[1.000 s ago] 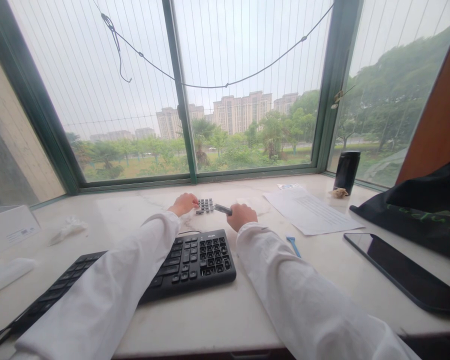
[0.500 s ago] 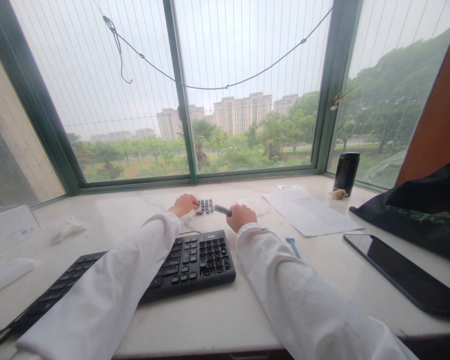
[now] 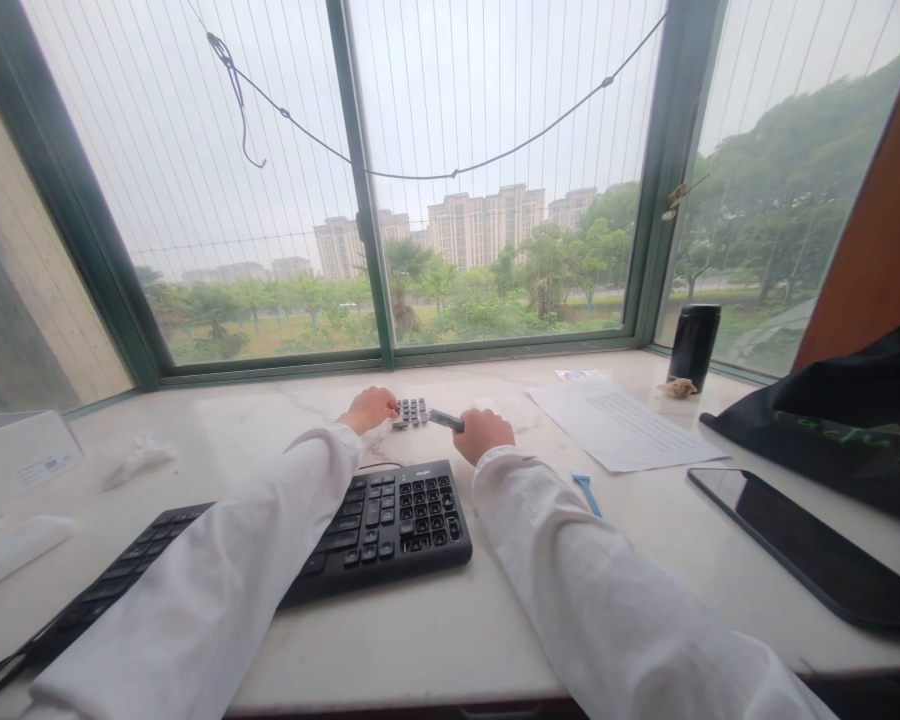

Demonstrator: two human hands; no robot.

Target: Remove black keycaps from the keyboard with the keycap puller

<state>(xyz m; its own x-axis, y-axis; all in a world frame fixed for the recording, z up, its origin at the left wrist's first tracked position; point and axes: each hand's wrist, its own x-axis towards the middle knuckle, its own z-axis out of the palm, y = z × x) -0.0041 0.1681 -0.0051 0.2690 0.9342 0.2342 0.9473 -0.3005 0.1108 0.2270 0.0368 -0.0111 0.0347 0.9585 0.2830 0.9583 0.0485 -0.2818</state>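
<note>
Small keycaps stand in rows on the white counter. My left hand is at their left edge, fingers closed and pinched together; whether a keycap is between them I cannot make out. Gripped in my right hand is a small brush with a dark handle, its pale end pointing left at the right side of the keycaps. Below my hands lies a black keyboard, its number pad stripped of its caps so the black sockets show. My left sleeve covers the keyboard's middle.
Right of my right arm are a blue plastic tool, a printed sheet, a dark phone-like slab, a black can and a black bag. Crumpled tissue and a white box lie left. A window borders the counter.
Hardly anything differs. Both hands stay in place, with the brush at the keycaps' right side.
</note>
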